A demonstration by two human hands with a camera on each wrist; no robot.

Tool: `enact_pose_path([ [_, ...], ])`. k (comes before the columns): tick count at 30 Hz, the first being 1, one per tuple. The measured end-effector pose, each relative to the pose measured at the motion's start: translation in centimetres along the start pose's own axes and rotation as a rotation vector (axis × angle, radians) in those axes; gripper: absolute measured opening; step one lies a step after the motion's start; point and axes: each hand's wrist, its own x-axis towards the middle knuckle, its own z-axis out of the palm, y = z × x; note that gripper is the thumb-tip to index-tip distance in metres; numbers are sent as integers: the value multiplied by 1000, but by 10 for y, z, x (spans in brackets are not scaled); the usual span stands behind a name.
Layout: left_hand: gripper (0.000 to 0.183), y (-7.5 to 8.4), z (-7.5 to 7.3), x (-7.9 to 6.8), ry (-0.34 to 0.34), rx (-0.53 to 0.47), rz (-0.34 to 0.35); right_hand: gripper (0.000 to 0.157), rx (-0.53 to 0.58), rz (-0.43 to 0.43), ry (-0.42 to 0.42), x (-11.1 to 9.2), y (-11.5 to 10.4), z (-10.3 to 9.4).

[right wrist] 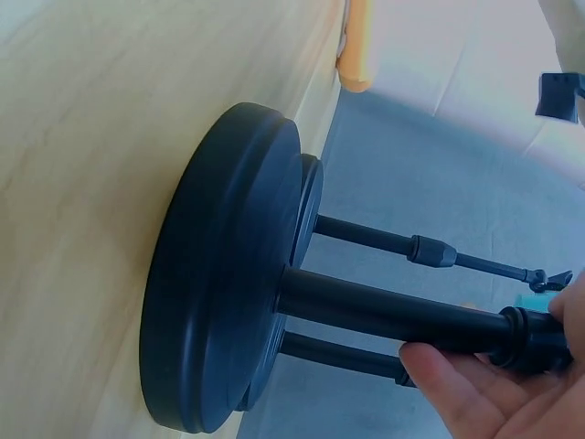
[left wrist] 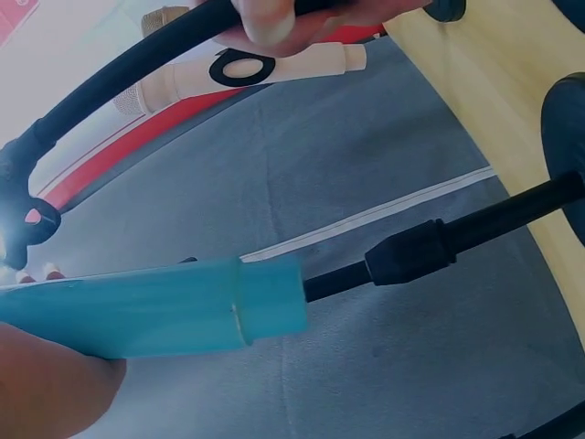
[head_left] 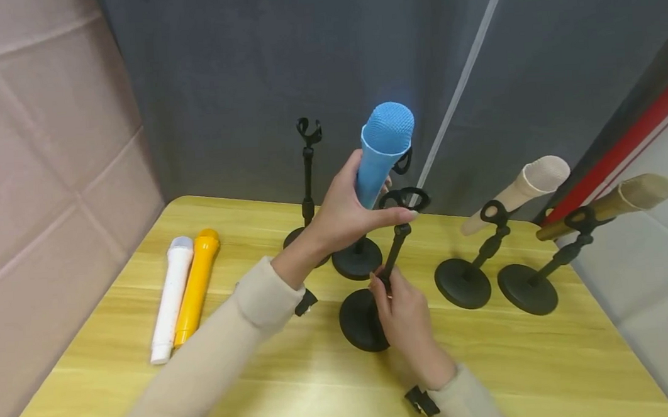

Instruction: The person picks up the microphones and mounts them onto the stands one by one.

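My left hand [head_left: 342,214] grips a blue microphone [head_left: 374,168] around its handle, the mesh head pointing up and away. The handle's lower end shows in the left wrist view as a turquoise tube [left wrist: 183,306]. Just below the left thumb is the clip of a black microphone stand [head_left: 362,320]; the blue microphone is above and behind that clip. My right hand [head_left: 407,312] holds this stand by its pole, above the round base. In the right wrist view, fingers [right wrist: 457,389] curl round the pole near its collar, and the base [right wrist: 210,274] is at the table.
Two more black stands, a left one [head_left: 307,172] and one with its base [head_left: 357,259] behind my hands, stand at the back. On the right, two stands hold a cream microphone [head_left: 509,196] and a gold microphone [head_left: 611,206]. White [head_left: 171,299] and yellow [head_left: 198,288] microphones lie left.
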Motion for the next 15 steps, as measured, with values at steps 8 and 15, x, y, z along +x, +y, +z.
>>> enact_pose_path([
  [8,98,6,4,8,-39,53,102,8,-9,-32,13,0,-4,4],
  [15,103,6,3,17,-123,139,197,9,-36,-37,16,-1,-5,4],
])
